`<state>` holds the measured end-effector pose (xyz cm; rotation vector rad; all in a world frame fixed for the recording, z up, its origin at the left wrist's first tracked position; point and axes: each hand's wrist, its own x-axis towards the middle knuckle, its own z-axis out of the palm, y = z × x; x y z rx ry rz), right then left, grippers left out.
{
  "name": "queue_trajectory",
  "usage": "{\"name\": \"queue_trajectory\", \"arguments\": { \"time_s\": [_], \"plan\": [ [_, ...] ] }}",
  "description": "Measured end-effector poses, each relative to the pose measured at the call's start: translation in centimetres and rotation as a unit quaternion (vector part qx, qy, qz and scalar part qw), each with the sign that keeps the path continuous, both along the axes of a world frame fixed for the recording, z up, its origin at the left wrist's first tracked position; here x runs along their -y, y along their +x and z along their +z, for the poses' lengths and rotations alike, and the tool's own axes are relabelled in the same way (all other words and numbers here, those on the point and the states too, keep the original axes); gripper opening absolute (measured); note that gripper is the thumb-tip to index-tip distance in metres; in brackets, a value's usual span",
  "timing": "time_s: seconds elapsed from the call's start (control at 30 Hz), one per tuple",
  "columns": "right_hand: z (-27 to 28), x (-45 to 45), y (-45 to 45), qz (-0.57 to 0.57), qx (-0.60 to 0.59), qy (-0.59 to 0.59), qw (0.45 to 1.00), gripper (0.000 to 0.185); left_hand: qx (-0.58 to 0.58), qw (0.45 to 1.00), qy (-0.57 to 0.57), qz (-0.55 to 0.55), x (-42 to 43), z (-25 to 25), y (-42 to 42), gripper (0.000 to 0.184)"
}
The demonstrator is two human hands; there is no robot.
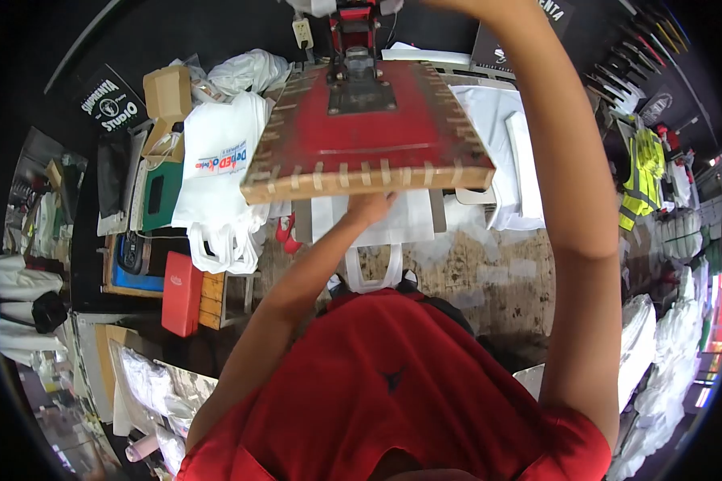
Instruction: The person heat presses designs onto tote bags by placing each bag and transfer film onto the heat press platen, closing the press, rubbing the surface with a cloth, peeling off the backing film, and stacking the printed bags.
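A framed screen [369,132] with a red face and taped wooden edges is raised in front of me, held by a metal clamp [361,88]. Under its near edge, my left hand [371,208] rests at a white bag [333,223] lying on a flat board; the screen covers its fingertips. The bag's handles [375,268] hang toward me. My right arm reaches up past the right side of the screen, and its hand lies beyond the top edge of the view, with only the wrist area showing.
Printed white bags [225,152] are stacked left of the screen, beside an open cardboard box [167,92]. White fabric [489,120] lies to the right. A red case [181,294] stands lower left. A yellow vest [642,176] hangs at far right.
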<state>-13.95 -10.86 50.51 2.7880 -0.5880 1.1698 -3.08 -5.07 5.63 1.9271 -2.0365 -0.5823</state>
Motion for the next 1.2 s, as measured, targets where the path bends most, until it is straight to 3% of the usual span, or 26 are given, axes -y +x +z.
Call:
{"name": "queue_trajectory", "arguments": {
  "time_s": [0.03, 0.07, 0.1, 0.13, 0.2, 0.27, 0.33, 0.37, 0.4, 0.43, 0.47, 0.53, 0.57, 0.6, 0.77, 0.87, 1.0, 1.03, 1.13, 1.2],
  "plan": [
    [-1.1, -1.5, -0.9, 0.046, -0.003, 0.061, 0.997, 0.053, -0.069, 0.989, 0.133, 0.001, -2.5, 2.7, -0.7, 0.071],
    [-3.5, -2.1, -1.7, 0.1, 0.009, 0.032, 0.994, 0.041, -0.079, 0.996, 0.043, -0.029, -4.7, -0.4, -1.0, 0.066],
    [-6.6, -2.4, -2.4, 0.151, 0.022, 0.004, 0.988, 0.031, -0.199, 0.972, 0.077, -0.096, -7.1, 1.1, -1.1, 0.058],
    [-9.7, -2.8, -2.8, 0.202, 0.034, -0.021, 0.979, 0.022, -0.248, 0.924, 0.215, -0.197, -8.8, 3.4, -0.9, 0.055],
    [-15.8, -3.6, -3.2, 0.234, 0.002, 0.206, 0.95, 0.019, -0.367, 0.829, 0.241, -0.345, -12.3, 11.4, 0.3, 0.052],
    [-22.3, -3.3, -3.2, 0.216, -0.013, 0.401, 0.89, 0.017, -0.455, 0.769, 0.101, -0.438, -12.1, 16.4, 1.9, 0.047],
    [-26.7, -4.5, -2.9, 0.137, -0.037, 0.36, 0.922, 0.02, -0.609, 0.693, 0.179, -0.343, -10.6, 18.9, 4.8, 0.043],
    [-29.1, -4.6, -2.8, 0.118, -0.019, 0.334, 0.935, 0.02, -0.662, 0.697, 0.163, -0.224, -10.0, 18.9, 5.8, 0.042],
    [-31.2, -4.7, -2.6, 0.099, 0.001, 0.308, 0.946, 0.02, -0.585, 0.791, 0.037, -0.178, -7.6, 17.0, 6.2, 0.048],
    [-32.5, -4.5, -2.7, 0.087, -0.03, 0.298, 0.95, 0.016, -0.44, 0.876, -0.08, -0.179, -5.0, 16.0, 6.0, 0.05],
    [-34.6, -4.3, -2.8, 0.084, -0.03, 0.299, 0.95, 0.016, -0.277, 0.924, -0.196, -0.175, -2.8, 15.1, 5.3, 0.053],
    [-38.1, -3.7, -3.5, 0.104, -0.062, 0.239, 0.963, 0.022, -0.063, 0.96, -0.175, -0.209, -2.6, 12.2, 3.9, 0.058],
    [-38.3, -3.6, -3.9, 0.123, -0.075, 0.258, 0.955, 0.03, -0.148, 0.956, -0.155, -0.201, -2.3, 12.4, 4.0, 0.058],
    [-37.0, -3.6, -3.1, 0.149, -0.014, 0.257, 0.955, 0.028, -0.201, 0.944, -0.181, -0.187, -1.8, 11.7, 4.3, 0.057],
    [-37.1, -3.3, -3.4, 0.115, -0.086, 0.372, 0.917, 0.033, -0.183, 0.946, -0.185, -0.192, -1.0, 9.8, 3.9, 0.053],
    [-39.5, -3.4, -3.1, 0.116, -0.049, 0.296, 0.947, 0.038, -0.19, 0.941, -0.187, -0.207, -0.6, 8.7, 4.2, 0.052],
    [-40.6, -3.5, -2.8, 0.087, -0.04, 0.359, 0.928, 0.048, -0.165, 0.944, -0.199, -0.205, -0.7, 7.7, 4.3, 0.061],
    [-40.5, -3.3, -2.6, 0.083, 0.031, 0.253, 0.963, 0.048, -0.172, 0.939, -0.223, -0.199, -0.8, 7.5, 4.3, 0.064],
    [-40.9, -3.7, -2.4, 0.071, 0.01, 0.261, 0.963, 0.042, -0.153, 0.952, -0.193, -0.181, -1.6, 9.4, 3.7, 0.063],
    [-37.0, -4.3, -2.8, 0.093, -0.033, 0.272, 0.957, 0.033, -0.164, 0.955, -0.182, -0.165, -2.2, 11.5, 3.5, 0.058]
  ]
}}
